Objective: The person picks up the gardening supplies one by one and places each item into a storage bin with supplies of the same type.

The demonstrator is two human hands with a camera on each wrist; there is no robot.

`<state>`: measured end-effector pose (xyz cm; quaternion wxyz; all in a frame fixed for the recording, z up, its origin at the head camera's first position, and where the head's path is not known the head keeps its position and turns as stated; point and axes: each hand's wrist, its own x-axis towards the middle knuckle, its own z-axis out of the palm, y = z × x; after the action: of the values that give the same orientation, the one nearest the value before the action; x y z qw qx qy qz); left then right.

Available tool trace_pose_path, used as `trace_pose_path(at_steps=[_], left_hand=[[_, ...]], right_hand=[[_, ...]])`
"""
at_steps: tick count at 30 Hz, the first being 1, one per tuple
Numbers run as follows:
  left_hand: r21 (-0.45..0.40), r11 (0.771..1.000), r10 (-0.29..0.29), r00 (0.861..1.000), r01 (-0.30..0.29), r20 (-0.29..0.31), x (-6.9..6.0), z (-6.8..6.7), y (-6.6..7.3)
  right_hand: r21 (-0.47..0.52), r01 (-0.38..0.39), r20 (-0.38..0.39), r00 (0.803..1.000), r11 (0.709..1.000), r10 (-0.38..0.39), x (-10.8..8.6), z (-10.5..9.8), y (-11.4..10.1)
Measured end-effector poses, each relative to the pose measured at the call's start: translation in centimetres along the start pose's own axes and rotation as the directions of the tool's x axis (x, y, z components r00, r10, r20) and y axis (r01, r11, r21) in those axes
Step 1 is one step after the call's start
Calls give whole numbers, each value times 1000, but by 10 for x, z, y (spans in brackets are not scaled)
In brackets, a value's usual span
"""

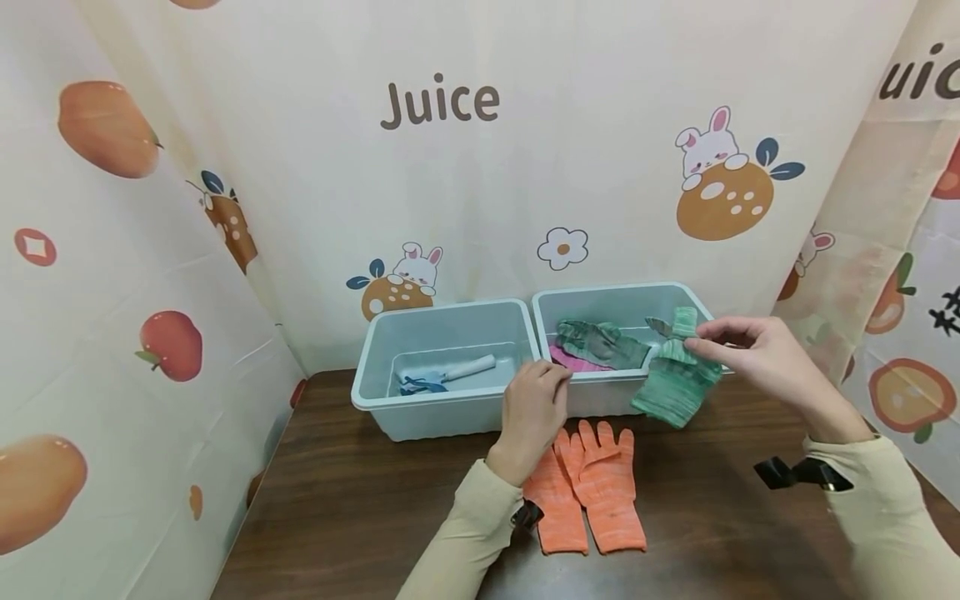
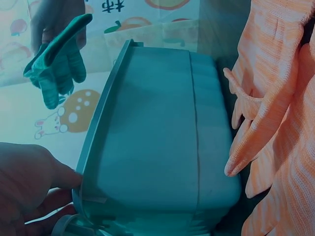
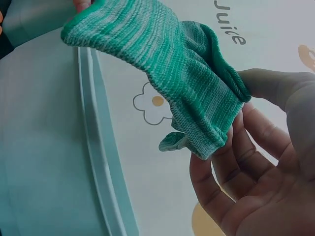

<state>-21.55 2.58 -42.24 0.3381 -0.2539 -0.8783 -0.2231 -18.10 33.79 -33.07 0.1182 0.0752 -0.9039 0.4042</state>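
A person's right hand (image 1: 772,362) is pinching a green glove (image 1: 678,392) between thumb and fingertips, holding it above the right end of the right bin (image 1: 603,400). The left hand (image 1: 534,408) is resting at that bin's front left corner, bent fingers touching the rim; I cannot tell whether they are gripping it. Inside the bin, a dark green glove (image 1: 600,343) is lying partly over something pink (image 1: 573,360). Two orange gloves (image 1: 607,492) are lying before the bin on the table (image 1: 337,500). To its left, another bin (image 1: 442,421) is holding something blue (image 1: 423,383).
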Motion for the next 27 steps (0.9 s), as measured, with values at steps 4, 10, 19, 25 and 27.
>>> trace_pose_path(at_steps=[4,10,19,25,27], left_hand=[[8,1000,-1,1000,1,4,0,0,0],[16,1000,-4,1000,4,8,0,2,0],[16,1000,2,1000,-2,9,0,-1,-1],[6,1000,-3,1000,3,10,1,-1,0],[10,1000,0,1000,0,13,1,-1,0]], right_hand=[[13,-11,1,1000,1000,11,5,1,-3],[17,-33,9,999,999,32,12,2,-5],[34,-59,-15,998,998,60,30,3,-8],[44,-34,-19,999,998,35,45,7,-10],[60,-38,-14,999,997,39,48,8,-10]])
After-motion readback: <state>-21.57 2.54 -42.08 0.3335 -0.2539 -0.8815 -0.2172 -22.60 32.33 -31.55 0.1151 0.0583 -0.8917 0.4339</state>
